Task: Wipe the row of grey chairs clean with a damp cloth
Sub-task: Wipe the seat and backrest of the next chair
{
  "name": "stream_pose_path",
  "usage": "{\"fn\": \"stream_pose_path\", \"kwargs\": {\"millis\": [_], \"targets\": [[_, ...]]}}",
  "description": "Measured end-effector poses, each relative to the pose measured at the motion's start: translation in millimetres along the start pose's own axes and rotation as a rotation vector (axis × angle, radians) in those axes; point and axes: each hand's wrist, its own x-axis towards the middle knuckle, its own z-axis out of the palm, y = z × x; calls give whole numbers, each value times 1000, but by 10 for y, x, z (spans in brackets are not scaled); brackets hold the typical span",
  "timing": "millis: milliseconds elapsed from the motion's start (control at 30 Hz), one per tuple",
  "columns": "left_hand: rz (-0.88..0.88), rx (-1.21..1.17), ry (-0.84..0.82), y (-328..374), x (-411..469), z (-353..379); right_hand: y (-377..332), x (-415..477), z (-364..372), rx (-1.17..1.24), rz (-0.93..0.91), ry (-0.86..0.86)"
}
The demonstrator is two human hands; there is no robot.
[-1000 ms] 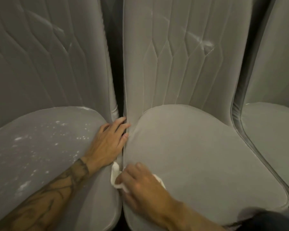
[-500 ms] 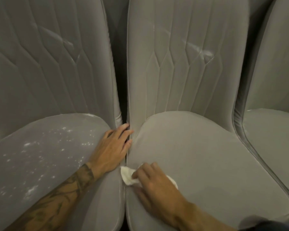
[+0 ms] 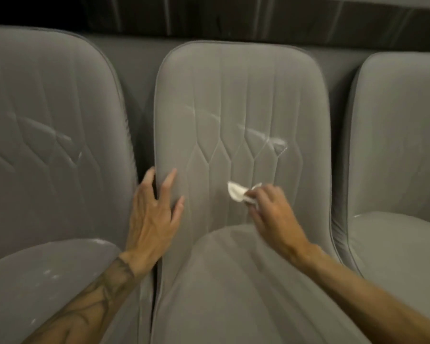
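The left hand [image 3: 154, 212] lay flat against the left edge of the middle grey upholstered chair [image 3: 241, 95], low on its backrest. Its fingers were straight and spread apart and held nothing. The outer ones reached into the dark gap beside the left grey chair [image 3: 47, 120], and the thumb pressed on the fabric. The tattooed forearm [image 3: 92, 301] came up from the lower left, over the line where the two seats met.

The right hand [image 3: 271, 212] was raised in front of the lower middle of the same backrest, with its wrist above the back of the seat cushion [image 3: 233, 294]. The arm came in from the lower right. Its fingers were curled together and pinched a small white crumpled cloth [image 3: 237, 192].

The cloth was at the fingertips, up and to the left of the hand. It lay on or just in front of the stitched diamond pattern, but I could not tell if it really touched the fabric. Its free end pointed left and a little upward, away from the palm. Its long axis ran almost across the backrest, and its right part was hidden under the fingers.

A white smear [image 3: 276, 142] was on the backrest above the cloth, well apart from it. White specks [image 3: 50, 274] lay on the seat of the left chair. The right grey chair [image 3: 402, 145] stood just beside the middle one.
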Motion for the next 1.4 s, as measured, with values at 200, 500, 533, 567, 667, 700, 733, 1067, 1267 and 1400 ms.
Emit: {"fn": "stream_pose_path", "kwargs": {"millis": [200,500,533,567,667,700,733,1067,1267,1400], "targets": [[-26,23,214,19,839,131,629,1352,-767,-171,-8,434],[13,34,312,57,979,175,945,2007,-768,-419,-12,518],[18,14,325,63,980,181,965,1851,-663,-428,-39,488],[26,4,332,66,983,193,995,1684,-584,-452,-107,446],[39,5,333,45,971,214,1115,1441,-631,-575,-348,296],[40,-1,335,43,972,221,1147,1545,-751,-612,-356,291],[39,-8,332,45,976,225,1155,1721,-867,-630,-315,332],[41,-14,339,47,986,248,1120,1364,-425,-651,-283,332],[28,-19,308,62,972,210,1129,1634,-609,-681,-372,279],[30,-1,306,43,972,227,927,1985,-632,-551,-125,525]]}}
